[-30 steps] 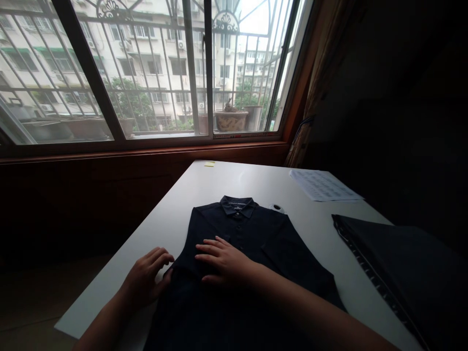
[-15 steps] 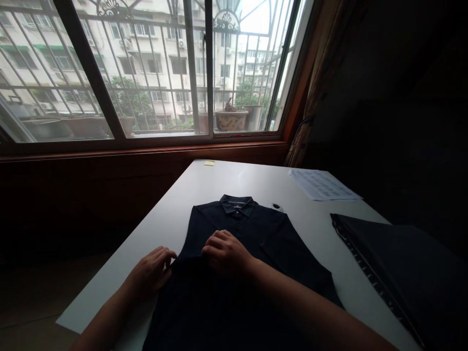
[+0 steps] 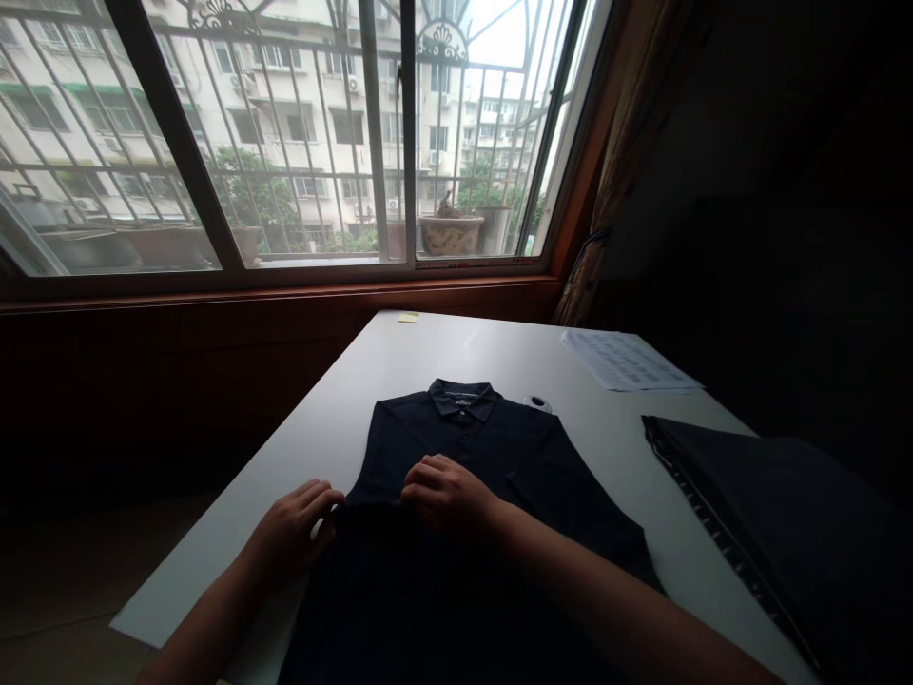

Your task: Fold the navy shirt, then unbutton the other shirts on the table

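A dark navy polo shirt (image 3: pixel 485 457) lies face up on the white table (image 3: pixel 306 419), its collar toward the window. My left hand (image 3: pixel 300 523) pinches the shirt's left edge, just below the armhole. Across the chest reaches my right hand (image 3: pixel 446 490), fingers curled on the fabric. Between the two hands the cloth is drawn into a straight raised fold. The right-hand sleeve is spread out toward the lower right. Deep shadow hides the lower part of the shirt and my right fingertips.
A dark folded cloth (image 3: pixel 785 514) with a row of pale marks along its edge lies at the right. Printed sheets (image 3: pixel 631 362) rest at the back right, a yellow sticky note (image 3: pixel 408 318) at the far edge. Beside the collar sits a small round black-and-white object (image 3: pixel 537 404).
My right hand has shifted slightly to the right and toward me, and the fold between the hands looks straighter. My left hand stays nearly in place at the shirt's edge.
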`<action>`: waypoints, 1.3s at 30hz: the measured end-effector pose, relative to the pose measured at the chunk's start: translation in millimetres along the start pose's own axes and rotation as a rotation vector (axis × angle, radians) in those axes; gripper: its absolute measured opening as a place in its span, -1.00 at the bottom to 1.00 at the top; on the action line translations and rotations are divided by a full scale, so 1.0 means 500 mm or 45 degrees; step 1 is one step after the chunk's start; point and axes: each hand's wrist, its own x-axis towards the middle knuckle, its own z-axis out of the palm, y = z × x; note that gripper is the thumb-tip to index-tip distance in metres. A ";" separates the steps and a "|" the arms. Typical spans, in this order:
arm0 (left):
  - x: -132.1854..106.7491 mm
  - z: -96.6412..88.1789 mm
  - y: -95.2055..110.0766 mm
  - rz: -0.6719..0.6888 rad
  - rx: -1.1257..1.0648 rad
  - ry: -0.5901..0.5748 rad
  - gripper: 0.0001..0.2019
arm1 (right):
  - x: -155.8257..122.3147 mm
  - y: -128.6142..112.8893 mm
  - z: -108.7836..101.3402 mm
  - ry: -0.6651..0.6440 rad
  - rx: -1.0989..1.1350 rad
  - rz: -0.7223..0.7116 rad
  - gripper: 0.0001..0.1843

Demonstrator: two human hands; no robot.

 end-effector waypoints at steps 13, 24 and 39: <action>0.004 -0.008 -0.003 0.099 0.016 -0.067 -0.45 | -0.020 -0.020 0.005 -0.114 0.096 -0.005 -0.73; 0.054 -0.031 0.006 0.141 0.034 -0.258 -0.54 | -0.037 -0.037 0.013 -0.105 0.118 0.113 -0.65; 0.314 0.154 -0.032 -0.359 0.256 -0.415 -0.22 | -0.184 0.015 -0.092 -0.011 -0.070 0.744 -0.54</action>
